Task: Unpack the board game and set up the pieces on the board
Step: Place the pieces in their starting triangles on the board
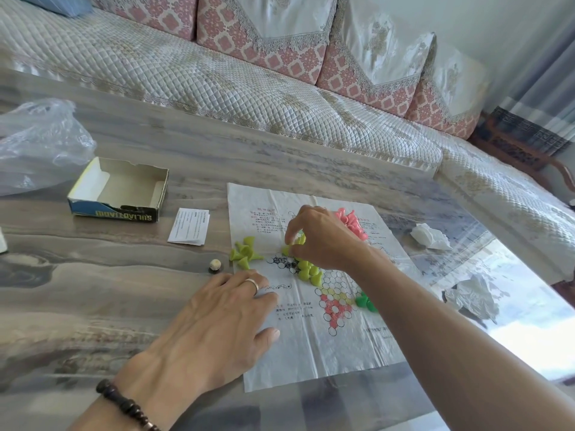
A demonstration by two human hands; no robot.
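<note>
Our right hand (323, 236) pinches a yellow-green piece (287, 250) over the paper board (314, 353) mid-table, our left hand (214, 325) lies flat with fingers spread on its left edge, while an open box (119, 191), leaflet (189, 226) and plastic bag (37, 144) sit far left.

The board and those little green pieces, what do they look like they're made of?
The board looks like thin paper or plastic sheet: creased fold lines, lying flat. The green pieces look like moulded plastic: glossy, uniform bright colour. The right hand pinches one.
</note>
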